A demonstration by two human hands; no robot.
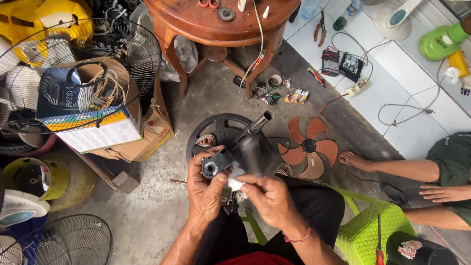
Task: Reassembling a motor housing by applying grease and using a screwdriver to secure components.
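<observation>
**Fan parts spread over a workshop floor**

The rough grey concrete floor (147, 216) fills the middle of the view and meets white floor tiles (392, 98) on the right, where cables, a black meter and pliers lie scattered. A round, dark red-brown wooden table (196, 24) stands at the top. To its left a black wire fan guard (142, 54) leans over a printed cardboard box (98, 132), with yellow fan housings behind and below. A second wire guard (73, 240) lies at the bottom left. A bright green plastic stool (363, 230) sits at the lower right, beside another person's bare leg and foot (353, 159).

On the concrete lie a round black fan base (221, 127) and a brown five-bladed fan propeller (308, 146), just beside each other.

The left hand (206, 189) is curled around a dark grey fan stand neck with a metal tube (245, 147), held above the base. The right hand (270, 196) pinches a small white piece (235, 184) between thumb and fingertips, touching that neck.
</observation>
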